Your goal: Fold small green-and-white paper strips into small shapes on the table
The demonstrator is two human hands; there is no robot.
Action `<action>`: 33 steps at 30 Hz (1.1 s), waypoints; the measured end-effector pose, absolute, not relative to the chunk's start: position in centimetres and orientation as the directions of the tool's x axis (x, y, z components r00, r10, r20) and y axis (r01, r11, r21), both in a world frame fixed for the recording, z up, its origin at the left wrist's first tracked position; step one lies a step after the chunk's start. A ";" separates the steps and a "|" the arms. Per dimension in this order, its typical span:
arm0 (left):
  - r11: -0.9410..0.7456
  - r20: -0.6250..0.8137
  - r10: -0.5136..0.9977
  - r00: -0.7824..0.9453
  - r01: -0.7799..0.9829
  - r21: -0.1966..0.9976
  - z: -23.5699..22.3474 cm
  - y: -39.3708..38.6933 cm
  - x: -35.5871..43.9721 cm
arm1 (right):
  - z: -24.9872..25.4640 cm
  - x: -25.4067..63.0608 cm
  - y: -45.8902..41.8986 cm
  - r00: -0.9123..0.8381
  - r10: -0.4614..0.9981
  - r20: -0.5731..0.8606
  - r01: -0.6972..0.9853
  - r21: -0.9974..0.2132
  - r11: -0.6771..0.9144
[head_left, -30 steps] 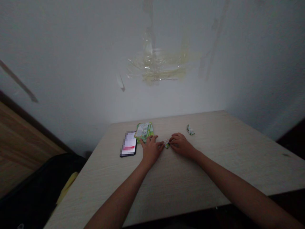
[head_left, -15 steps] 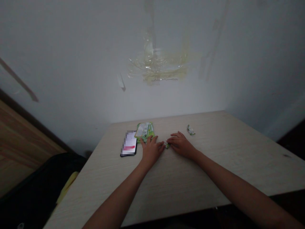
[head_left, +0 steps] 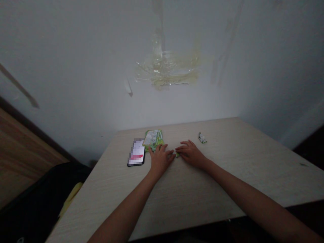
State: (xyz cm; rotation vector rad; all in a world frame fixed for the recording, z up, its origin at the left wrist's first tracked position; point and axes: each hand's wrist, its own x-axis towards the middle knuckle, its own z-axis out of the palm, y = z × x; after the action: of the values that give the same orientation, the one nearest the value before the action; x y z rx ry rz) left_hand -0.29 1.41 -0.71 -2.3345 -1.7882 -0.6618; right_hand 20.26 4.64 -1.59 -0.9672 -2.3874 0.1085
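Note:
Between my hands, low on the table, is a small green-and-white wrapper [head_left: 177, 155], mostly covered by fingers. The fingers of my right hand [head_left: 191, 154] are bent down over it and grip its right side. My left hand [head_left: 161, 161] has its fingers spread, with the thumb side close to the wrapper's left end; whether it touches cannot be made out. Its other fingertips reach the near edge of a flat green packet [head_left: 153, 138] with printed panels. A second crumpled green-and-white wrapper [head_left: 201, 137] lies beyond my right hand.
A phone [head_left: 136, 153] with a lit, blurred screen lies left of the packet, partly under its edge. The pale wooden table [head_left: 227, 175] meets a wall [head_left: 101, 84] with peeling clear tape [head_left: 169, 72]. Dark cloth [head_left: 50, 189] and a yellow item [head_left: 71, 199] are at left.
The small wrapper shows less white between my hands, and my fingertips have shifted slightly over it. The packet, phone and second wrapper stay in place.

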 end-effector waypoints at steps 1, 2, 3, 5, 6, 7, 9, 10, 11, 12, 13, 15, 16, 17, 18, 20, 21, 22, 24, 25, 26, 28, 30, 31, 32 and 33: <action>-0.291 0.416 0.886 0.203 0.943 0.161 -0.7 1.5 -0.3 | -1.6 20.2 4.7 -0.578 0.675 0.458 0.627 -0.280 0.727; -0.290 0.418 0.886 0.201 0.943 0.161 -0.8 1.5 -0.3 | -1.6 20.2 4.7 -0.572 0.684 0.454 0.633 -0.286 0.719; -0.287 0.419 0.886 0.197 0.944 0.161 -0.8 1.5 -0.3 | -1.5 20.2 4.7 -0.566 0.690 0.451 0.637 -0.291 0.714; -0.281 0.415 0.889 0.193 0.946 0.162 -0.7 1.4 -0.3 | -1.6 20.2 4.8 -0.556 0.698 0.450 0.643 -0.298 0.705; -0.278 0.413 0.891 0.191 0.947 0.162 -0.7 1.4 -0.3 | -1.6 20.2 4.8 -0.553 0.702 0.449 0.646 -0.300 0.702; -0.276 0.410 0.892 0.190 0.948 0.161 -0.7 1.4 -0.2 | -1.6 20.2 4.8 -0.552 0.704 0.447 0.650 -0.299 0.699; -0.272 0.406 0.894 0.188 0.949 0.158 -0.7 1.3 -0.2 | -1.7 20.2 4.9 -0.553 0.707 0.441 0.657 -0.292 0.695; -0.270 0.406 0.895 0.187 0.950 0.157 -0.6 1.2 -0.1 | -1.8 20.2 5.0 -0.557 0.705 0.439 0.657 -0.287 0.697; -0.270 0.407 0.894 0.188 0.950 0.156 -0.6 1.2 -0.1 | -1.8 20.2 5.0 -0.561 0.702 0.440 0.655 -0.282 0.701; -0.273 0.408 0.893 0.190 0.950 0.154 -0.6 1.2 -0.1 | -1.8 20.2 5.0 -0.565 0.698 0.440 0.652 -0.280 0.704; -0.276 0.409 0.892 0.193 0.949 0.154 -0.6 1.2 -0.1 | -1.9 20.2 5.0 -0.568 0.694 0.442 0.649 -0.278 0.708; -0.280 0.406 0.892 0.198 0.948 0.154 -0.6 1.3 -0.2 | -1.9 20.3 5.0 -0.573 0.689 0.444 0.646 -0.272 0.713; -0.279 0.402 0.894 0.197 0.948 0.155 -0.6 1.3 -0.2 | -1.9 20.3 5.0 -0.574 0.688 0.444 0.648 -0.266 0.713; -0.276 0.396 0.897 0.195 0.948 0.158 -0.6 1.3 -0.2 | -1.9 20.3 4.9 -0.575 0.688 0.443 0.652 -0.260 0.712; -0.273 0.390 0.900 0.193 0.948 0.161 -0.5 1.3 -0.2 | -1.8 20.3 4.9 -0.576 0.689 0.441 0.656 -0.255 0.711; -0.273 0.382 0.903 0.194 0.948 0.164 -0.5 1.4 -0.3 | -1.8 20.3 4.8 -0.574 0.694 0.435 0.665 -0.247 0.705; -0.274 0.382 0.903 0.195 0.948 0.164 -0.5 1.4 -0.3 | -1.8 20.3 4.8 -0.571 0.697 0.433 0.670 -0.244 0.701; -0.275 0.382 0.903 0.196 0.948 0.163 -0.5 1.4 -0.3 | -1.8 20.2 4.8 -0.567 0.702 0.432 0.676 -0.242 0.696; -0.272 0.384 0.903 0.194 0.949 0.159 -0.6 1.5 -0.3 | -1.8 20.1 4.8 -0.553 0.712 0.433 0.690 -0.242 0.683; -0.269 0.384 0.903 0.192 0.950 0.157 -0.6 1.5 -0.3 | -1.8 20.1 4.8 -0.545 0.717 0.433 0.695 -0.244 0.676; -0.268 0.383 0.903 0.192 0.951 0.154 -0.6 1.5 -0.3 | -1.8 20.0 4.9 -0.540 0.722 0.432 0.699 -0.247 0.671; -0.269 0.384 0.902 0.195 0.952 0.148 -0.6 1.5 -0.3 | -1.8 19.9 5.0 -0.538 0.727 0.426 0.702 -0.251 0.666; -0.272 0.386 0.900 0.200 0.952 0.142 -0.6 1.5 -0.3 | -1.9 19.8 5.1 -0.541 0.727 0.422 0.699 -0.255 0.668; -0.275 0.386 0.900 0.203 0.951 0.140 -0.6 1.5 -0.3 | -1.9 19.8 5.1 -0.545 0.725 0.422 0.694 -0.258 0.672; -0.277 0.386 0.900 0.205 0.951 0.140 -0.6 1.4 -0.4 | -1.8 19.9 5.1 -0.550 0.721 0.422 0.687 -0.262 0.678; -0.278 0.383 0.900 0.206 0.950 0.141 -0.5 1.4 -0.4 | -1.9 19.9 5.1 -0.556 0.715 0.424 0.679 -0.265 0.685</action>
State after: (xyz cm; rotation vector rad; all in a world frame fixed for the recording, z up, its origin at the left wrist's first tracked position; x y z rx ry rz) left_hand -0.37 1.43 -0.54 -2.3395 -1.8065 -0.6015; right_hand 19.89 5.10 -1.85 -1.0725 -2.3917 0.0953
